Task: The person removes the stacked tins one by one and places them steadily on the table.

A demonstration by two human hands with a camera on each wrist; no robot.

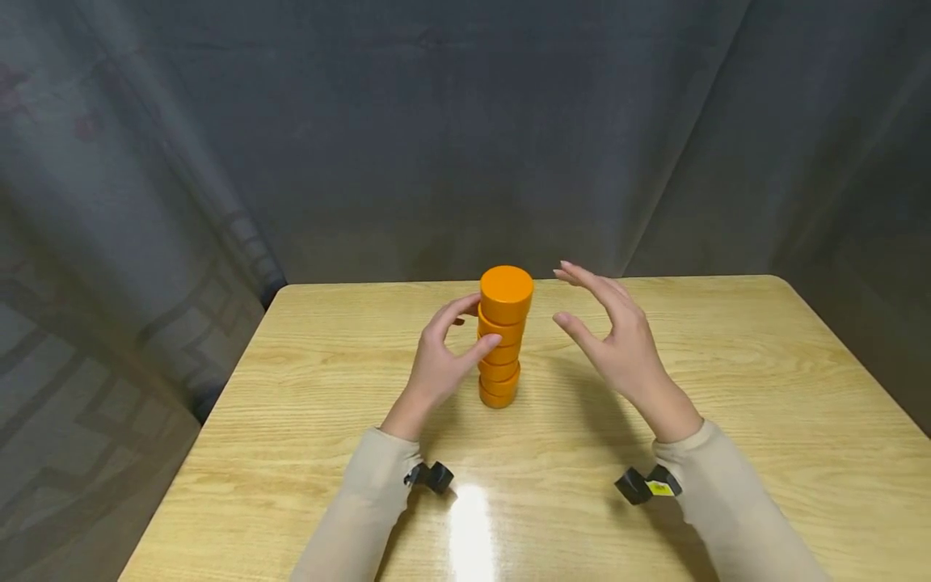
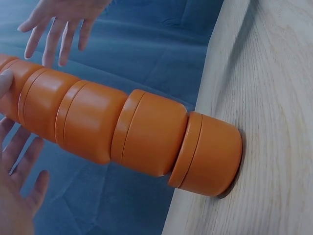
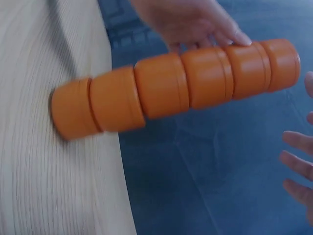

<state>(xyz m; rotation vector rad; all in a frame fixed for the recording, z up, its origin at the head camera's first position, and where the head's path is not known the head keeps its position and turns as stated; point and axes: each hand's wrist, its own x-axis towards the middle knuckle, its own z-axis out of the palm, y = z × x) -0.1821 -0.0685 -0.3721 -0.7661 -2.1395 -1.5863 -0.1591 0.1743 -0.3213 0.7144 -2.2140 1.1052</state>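
In the head view, at twelve o'clock, I see a slightly uneven, upright stack of orange jars (image 1: pixel 503 356) on the table (image 1: pixel 764 388). My left hand (image 1: pixel 442 349), at its nine, curves round it; my right hand (image 1: pixel 620 339), at three, hovers apart, fingers extended.

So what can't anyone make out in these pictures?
Head view: part of the left hand, hidden behind the orange stack; any print on the yellow label, too small.
Left wrist view: the stack's top, cut off by the left edge.
Right wrist view: most of the right hand, cut off by the right edge; the bottom piece's fine detail, blurred.
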